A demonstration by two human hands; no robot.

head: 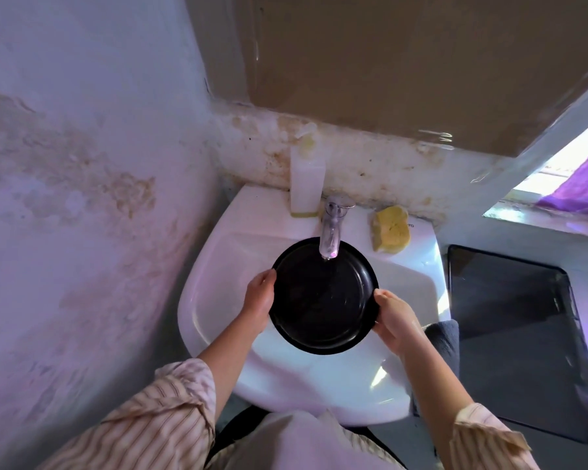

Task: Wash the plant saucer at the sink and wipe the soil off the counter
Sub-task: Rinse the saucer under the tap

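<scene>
Stained plaster walls enclose a white sink (218, 293) at the frame's centre. Over its basin, under the faucet (331, 228), a black plant saucer (323, 296) is held: its left rim is gripped by the left hand (260, 300), its right rim by the right hand (392, 320). A yellow sponge (391, 230) lies on the ledge right of the faucet, a white bottle (306, 184) to the left. A dark tray (510, 334) sits at right.

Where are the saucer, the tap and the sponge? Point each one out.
Saucer (323, 300): head view, middle of its black inner face.
Tap (330, 237): head view, on the chrome spout above the saucer.
Sponge (391, 229): head view, middle of its yellow top, on the sink ledge.
</scene>
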